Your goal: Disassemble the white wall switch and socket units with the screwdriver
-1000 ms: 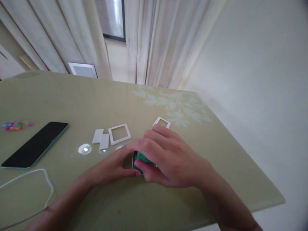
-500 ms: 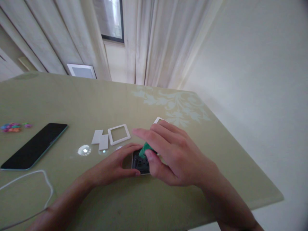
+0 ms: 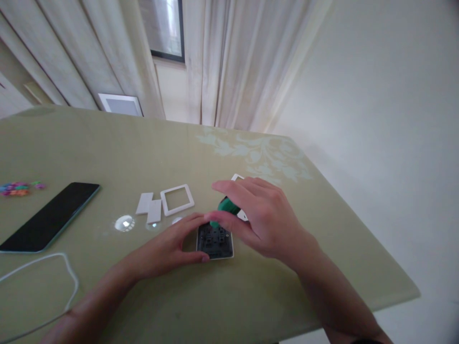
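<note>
Your left hand [image 3: 171, 244] is spreading thumb and fingers wide around the dark square module [image 3: 217, 247], which is lying on the desk [image 3: 304, 282]; the thumb is touching its seven o'clock edge, the fingertips reaching eleven. Your right hand [image 3: 267, 222] is gripping the green tool [image 3: 228, 206], its index finger extending apart from the thumb. The tool's lower end is pointing at the module's twelve o'clock part; contact is staying unclear. A white frame [image 3: 179, 209] is lying toward half past ten.
</note>
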The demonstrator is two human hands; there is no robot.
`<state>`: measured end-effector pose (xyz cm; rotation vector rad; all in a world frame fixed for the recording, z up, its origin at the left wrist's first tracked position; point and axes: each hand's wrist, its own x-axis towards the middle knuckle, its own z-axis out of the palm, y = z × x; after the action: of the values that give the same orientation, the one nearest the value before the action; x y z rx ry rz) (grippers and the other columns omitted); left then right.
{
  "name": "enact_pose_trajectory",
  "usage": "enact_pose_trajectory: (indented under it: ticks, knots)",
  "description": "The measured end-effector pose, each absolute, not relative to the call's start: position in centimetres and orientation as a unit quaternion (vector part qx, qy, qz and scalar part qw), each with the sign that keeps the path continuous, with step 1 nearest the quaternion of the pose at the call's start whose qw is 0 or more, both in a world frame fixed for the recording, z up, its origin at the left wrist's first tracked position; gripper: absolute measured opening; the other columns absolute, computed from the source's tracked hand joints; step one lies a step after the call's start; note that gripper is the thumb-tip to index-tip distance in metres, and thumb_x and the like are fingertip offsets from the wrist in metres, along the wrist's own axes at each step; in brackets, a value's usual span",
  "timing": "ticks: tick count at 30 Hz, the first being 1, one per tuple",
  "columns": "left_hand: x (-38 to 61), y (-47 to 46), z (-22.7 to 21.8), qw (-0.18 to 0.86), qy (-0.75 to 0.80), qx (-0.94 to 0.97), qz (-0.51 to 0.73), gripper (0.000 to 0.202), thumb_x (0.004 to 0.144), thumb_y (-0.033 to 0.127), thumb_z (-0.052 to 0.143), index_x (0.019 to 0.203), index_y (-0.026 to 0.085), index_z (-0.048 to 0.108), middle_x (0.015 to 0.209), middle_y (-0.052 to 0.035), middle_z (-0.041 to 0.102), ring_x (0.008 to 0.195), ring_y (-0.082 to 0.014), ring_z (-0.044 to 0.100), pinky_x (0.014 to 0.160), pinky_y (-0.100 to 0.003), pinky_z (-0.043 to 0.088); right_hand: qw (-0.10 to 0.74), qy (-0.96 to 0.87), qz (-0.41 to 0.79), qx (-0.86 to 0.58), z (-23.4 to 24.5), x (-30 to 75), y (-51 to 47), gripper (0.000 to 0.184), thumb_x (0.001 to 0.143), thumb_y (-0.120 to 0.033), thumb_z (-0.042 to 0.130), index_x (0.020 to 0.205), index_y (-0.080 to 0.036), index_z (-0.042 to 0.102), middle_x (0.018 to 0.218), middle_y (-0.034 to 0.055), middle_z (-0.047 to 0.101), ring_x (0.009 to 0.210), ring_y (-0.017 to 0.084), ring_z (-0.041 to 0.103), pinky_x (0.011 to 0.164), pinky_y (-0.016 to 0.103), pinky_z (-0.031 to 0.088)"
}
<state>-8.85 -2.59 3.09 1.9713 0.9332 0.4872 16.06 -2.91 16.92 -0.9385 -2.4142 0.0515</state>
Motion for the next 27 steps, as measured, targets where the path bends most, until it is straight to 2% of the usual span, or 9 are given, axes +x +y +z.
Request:
enact_pose_trajectory:
  ticks: [3, 7, 9, 11, 14, 17, 20, 23, 27]
  knots:
    - [-8.8, -2.7, 3.3, 0.438, 0.369, 0.792, 0.212, 0.070, 0.093, 0.044, 0.084, 0.158, 0.031, 0.059, 0.159, -0.0079, 0.064, 0.146, -0.0363, 0.061, 0.124, -0.051, 0.050, 0.261, -0.918, 0.045, -0.294, 17.1, 15.9, -3.2, 0.036, 0.114, -0.032, 0.048, 0.137, -0.013, 0.068, 0.104, 0.0083, 0.074, 0.095, 0.022, 0.064, 0.091, 0.039, 0.054]
    - [-8.7, -2.9, 3.8, 0.436, 0.365, 0.793, 0.220, 0.067, 0.095, 0.036, 0.079, 0.159, 0.031, 0.058, 0.159, -0.0046, 0.065, 0.148, -0.0344, 0.060, 0.119, -0.045, 0.053, 0.263, -0.931, 0.097, -0.234, 17.5, 15.7, -3.6, 0.049, 0.104, -0.018, 0.050, 0.152, -0.010, 0.057, 0.114, 0.0096, 0.070, 0.103, 0.022, 0.061, 0.097, 0.041, 0.056]
    - [-8.7, -2.9, 3.9, 0.427, 0.361, 0.797, 0.228, 0.067, 0.094, 0.036, 0.082, 0.156, 0.031, 0.060, 0.157, -0.0052, 0.067, 0.143, -0.0341, 0.064, 0.115, -0.044, 0.057, 0.274, -0.914, 0.114, -0.276, 17.4, 15.8, -3.6, 0.046, 0.106, -0.022, 0.053, 0.151, -0.011, 0.059, 0.118, 0.0103, 0.069, 0.104, 0.022, 0.062, 0.096, 0.040, 0.057]
    - [-8.7, -3.0, 4.0, 0.415, 0.355, 0.803, 0.239, 0.064, 0.093, 0.038, 0.084, 0.153, 0.032, 0.063, 0.154, -0.0045, 0.069, 0.138, -0.0332, 0.068, 0.114, -0.043, 0.058, 0.289, -0.893, 0.116, -0.326, 17.1, 15.9, -3.4, 0.041, 0.111, -0.034, 0.060, 0.146, -0.015, 0.064, 0.113, 0.0088, 0.065, 0.099, 0.020, 0.061, 0.089, 0.037, 0.058]
    - [-8.6, -3.0, 3.8, 0.403, 0.357, 0.808, 0.239, 0.057, 0.095, 0.039, 0.082, 0.149, 0.034, 0.066, 0.149, -0.0010, 0.071, 0.136, -0.0323, 0.069, 0.116, -0.042, 0.057, 0.319, -0.883, 0.127, -0.320, 16.8, 15.8, -3.3, 0.040, 0.107, -0.043, 0.070, 0.141, -0.020, 0.071, 0.108, 0.0054, 0.059, 0.097, 0.017, 0.061, 0.087, 0.030, 0.058]
    - [-8.8, -2.9, 3.7, 0.392, 0.348, 0.815, 0.247, 0.052, 0.092, 0.043, 0.086, 0.141, 0.032, 0.071, 0.142, -0.0035, 0.075, 0.135, -0.0354, 0.069, 0.115, -0.047, 0.057, 0.329, -0.893, 0.177, -0.252, 16.9, 15.6, -3.3, 0.035, 0.112, -0.026, 0.062, 0.146, -0.020, 0.067, 0.123, 0.0080, 0.064, 0.117, 0.016, 0.064, 0.106, 0.028, 0.057]
    - [-9.1, -2.7, 4.0, 0.379, 0.355, 0.809, 0.277, 0.053, 0.092, 0.046, 0.086, 0.141, 0.032, 0.072, 0.140, -0.0073, 0.077, 0.133, -0.0362, 0.069, 0.114, -0.051, 0.057, 0.323, -0.894, 0.217, -0.223, 17.1, 15.5, -3.4, 0.046, 0.110, -0.008, 0.048, 0.155, -0.014, 0.057, 0.144, 0.0125, 0.066, 0.137, 0.017, 0.061, 0.121, 0.032, 0.050]
    - [-9.1, -2.8, 4.5, 0.394, 0.362, 0.786, 0.311, 0.039, 0.103, 0.046, 0.073, 0.140, 0.031, 0.074, 0.134, -0.0060, 0.080, 0.120, -0.0299, 0.075, 0.108, -0.046, 0.060, 0.331, -0.888, 0.223, -0.229, 17.2, 15.4, -3.3, 0.051, 0.107, -0.007, 0.046, 0.157, -0.017, 0.052, 0.151, 0.0106, 0.066, 0.141, 0.017, 0.061, 0.126, 0.035, 0.047]
    - [-8.5, -2.9, 4.9, 0.419, 0.364, 0.757, 0.345, 0.025, 0.108, 0.043, 0.066, 0.113, 0.027, 0.085, 0.105, -0.0026, 0.086, 0.097, -0.0239, 0.079, 0.091, -0.035, 0.064, 0.332, -0.885, 0.232, -0.228, 16.9, 15.2, -3.1, 0.048, 0.106, -0.009, 0.046, 0.152, -0.020, 0.056, 0.148, 0.0090, 0.067, 0.140, 0.017, 0.062, 0.121, 0.035, 0.051]
